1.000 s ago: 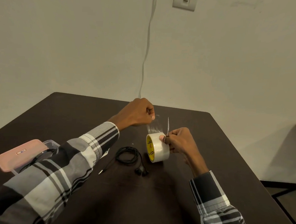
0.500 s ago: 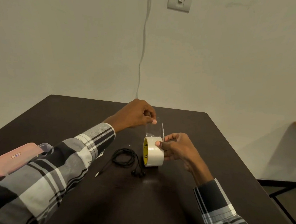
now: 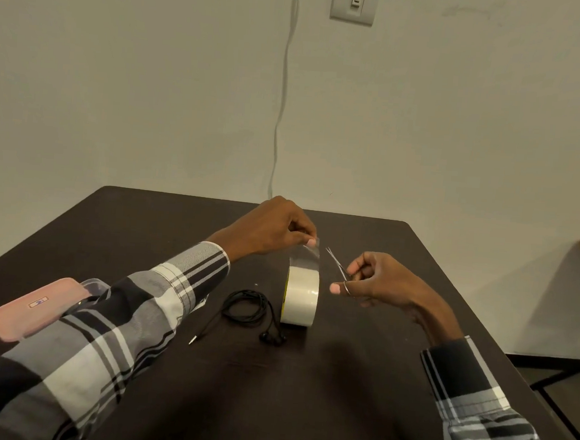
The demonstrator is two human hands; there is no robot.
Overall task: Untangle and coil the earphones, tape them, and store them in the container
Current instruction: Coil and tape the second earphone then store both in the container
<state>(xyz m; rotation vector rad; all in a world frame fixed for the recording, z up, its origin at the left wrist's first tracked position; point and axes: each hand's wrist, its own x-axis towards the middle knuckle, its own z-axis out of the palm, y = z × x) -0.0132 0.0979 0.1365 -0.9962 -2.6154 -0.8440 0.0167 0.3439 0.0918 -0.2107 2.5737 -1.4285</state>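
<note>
A roll of clear tape [image 3: 300, 298] stands on edge on the dark table [image 3: 356, 379]. My left hand [image 3: 274, 225] pinches the free end of the tape and holds a strip [image 3: 305, 257] stretched up from the roll. My right hand [image 3: 377, 279] holds small scissors [image 3: 337, 264], blades apart, just right of the strip and not touching it. The black earphones [image 3: 246, 308] lie coiled on the table left of the roll, buds [image 3: 271, 337] in front, jack [image 3: 193, 340] out to the left.
A clear container [image 3: 97, 285] with a pink lid [image 3: 35, 306] sits at the table's left edge, partly behind my left sleeve. A wall with a switch plate [image 3: 354, 2] and a hanging cable [image 3: 283, 92] rises behind the table. Floor shows at right.
My right hand has let go of the roll and moved right with the scissors, whose blades now stand apart. The strip in my left hand is pulled out longer.
</note>
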